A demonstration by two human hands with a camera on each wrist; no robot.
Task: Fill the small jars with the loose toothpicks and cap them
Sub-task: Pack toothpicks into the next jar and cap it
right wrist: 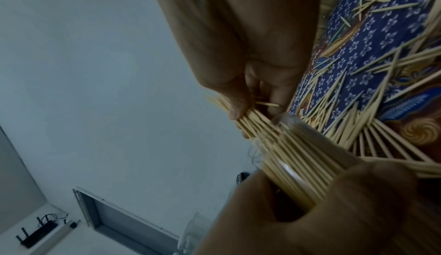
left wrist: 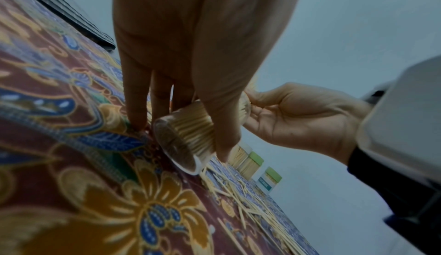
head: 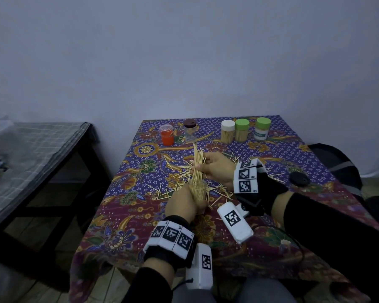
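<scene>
Between both hands (head: 182, 202), toothpick-filled jar (head: 197, 189)

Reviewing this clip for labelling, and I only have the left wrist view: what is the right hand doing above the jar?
Observer: The right hand pinches a bundle of toothpicks and feeds it into the open mouth of the clear jar.
Operator: How many capped jars are at the back? I count three.
Observer: Five: besides the white-lidded jar and two green-lidded jars, an orange jar and a brown-lidded jar stand further left.
Operator: Where's this jar's lid?
Observer: Possibly the black round lid beside the right wrist.
</scene>
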